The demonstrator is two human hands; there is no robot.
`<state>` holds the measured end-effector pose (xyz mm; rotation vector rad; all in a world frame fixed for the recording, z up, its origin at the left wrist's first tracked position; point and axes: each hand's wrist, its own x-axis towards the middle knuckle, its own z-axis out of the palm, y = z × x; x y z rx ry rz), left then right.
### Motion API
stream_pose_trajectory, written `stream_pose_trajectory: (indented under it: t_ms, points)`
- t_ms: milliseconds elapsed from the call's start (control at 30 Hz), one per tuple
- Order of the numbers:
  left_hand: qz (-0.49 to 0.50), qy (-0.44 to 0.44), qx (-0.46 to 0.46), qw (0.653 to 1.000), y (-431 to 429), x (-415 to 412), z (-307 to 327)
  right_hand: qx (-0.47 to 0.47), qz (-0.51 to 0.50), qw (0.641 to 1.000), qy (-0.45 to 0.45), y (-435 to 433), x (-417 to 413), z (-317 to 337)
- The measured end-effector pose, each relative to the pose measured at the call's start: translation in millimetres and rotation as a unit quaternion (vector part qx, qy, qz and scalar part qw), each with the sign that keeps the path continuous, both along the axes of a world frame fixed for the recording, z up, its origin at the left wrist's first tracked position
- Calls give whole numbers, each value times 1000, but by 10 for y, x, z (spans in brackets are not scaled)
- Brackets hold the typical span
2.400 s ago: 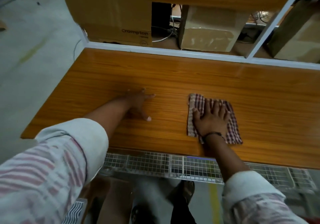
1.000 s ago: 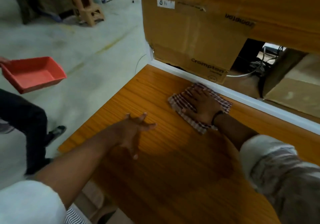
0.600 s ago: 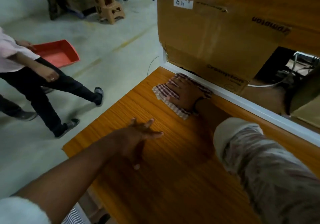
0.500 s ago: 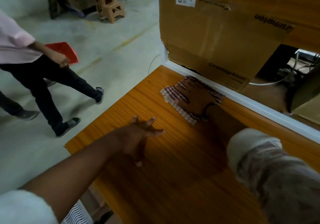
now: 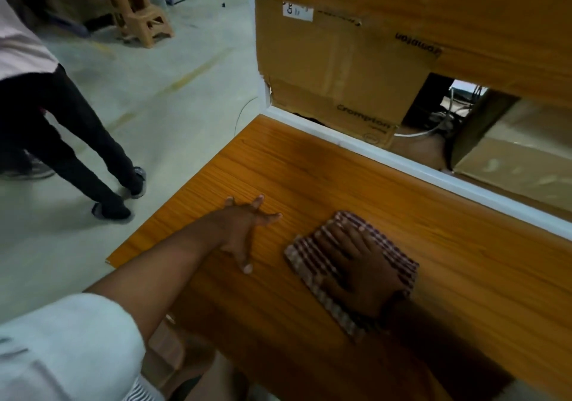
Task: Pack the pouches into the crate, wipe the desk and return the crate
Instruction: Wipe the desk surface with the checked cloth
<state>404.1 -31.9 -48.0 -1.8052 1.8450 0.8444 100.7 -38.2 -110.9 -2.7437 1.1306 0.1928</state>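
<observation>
**Cloth pressed flat on the wooden surface**

The right hand (image 5: 363,272) lies palm down, fingers spread, on a folded checked cloth (image 5: 312,264), gripping nothing. The cloth rests on the orange wood-grain surface (image 5: 309,171), near its middle and well apart from the white rail (image 5: 433,168) at the back. Just left of the cloth, the left hand (image 5: 244,230) is empty, its fingers splayed wide and braced on the surface. Behind the rail stands a cardboard box (image 5: 334,69). On the floor (image 5: 173,97) to the left, a person's dark-trousered legs (image 5: 71,140) show.
</observation>
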Motion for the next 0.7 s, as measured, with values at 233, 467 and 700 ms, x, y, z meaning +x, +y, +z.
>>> stream_pose_trajectory:
  t_ms: [233, 467, 700]
  points:
    - [-46, -19, -21, 999, 49, 119, 9, -33, -316, 948, -12, -642, -404, -93]
    - [-36, -73, -9, 997, 49, 728, 5, -12, -50, 996, -73, 723, 708, -114]
    - [-52, -79, -4, 996, -34, 895, -5, -43, -81, 994, -53, 131, 663, -161]
